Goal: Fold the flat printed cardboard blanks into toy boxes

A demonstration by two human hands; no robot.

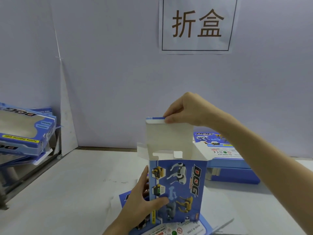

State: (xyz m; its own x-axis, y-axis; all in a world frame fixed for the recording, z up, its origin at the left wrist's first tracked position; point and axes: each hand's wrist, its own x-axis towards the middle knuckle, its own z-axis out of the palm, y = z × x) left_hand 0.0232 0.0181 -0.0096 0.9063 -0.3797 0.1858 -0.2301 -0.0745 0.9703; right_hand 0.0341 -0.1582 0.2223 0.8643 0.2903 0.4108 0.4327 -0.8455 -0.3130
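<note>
white table (76, 192); upright box (179, 189) partly hides the left hand (144, 199) gripping it.

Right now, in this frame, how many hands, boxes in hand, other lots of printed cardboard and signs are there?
Hands: 2, the left hand and the right hand
Boxes in hand: 1, the upright box
Other lots of printed cardboard: 3, the left heap, the right stack, the sheets under the box
Signs: 1, the wall sign
Total: 7

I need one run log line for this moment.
left hand: holds blue printed cardboard box upright | right hand: pinches its white top flap, raised | flat blue blanks: stacked at right
</note>
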